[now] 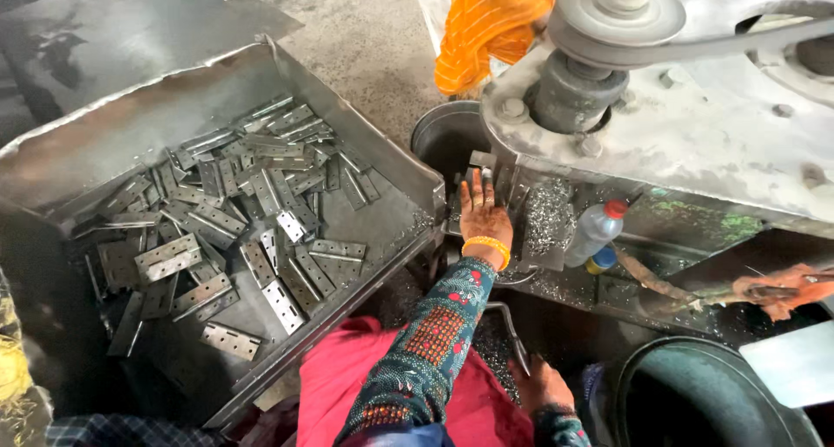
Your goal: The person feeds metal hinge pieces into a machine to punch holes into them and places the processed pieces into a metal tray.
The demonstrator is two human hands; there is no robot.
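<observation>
Fingers point(476, 186) of the left hand point(480, 217) lie stretched and close together, flat against a small metal hinge plate point(480, 160) at the mouth of the press machine point(695, 125); they press it rather than grip it. A yellow bangle point(488, 247) sits at the wrist, above a patterned sleeve point(426, 343). The right hand point(540, 384) is lower down, curled round a bent metal lever point(508, 325), holding it closed-fisted. Metal shavings point(547, 212) lie heaped just beside the left hand, with a plastic bottle point(595, 231) with a red cap next to them. To the left, a sheet-metal tray point(382, 134) holds a loose pile of punched hinge plates point(234, 212). A belt pulley point(618, 13) stands above the work point.

The risk, as I judge it: the fingertips rest very near the tool, so a pull on the lever before the hand withdraws could crush them. Sharp swarf could also cut the palm, and the loose sleeve could catch.
</observation>
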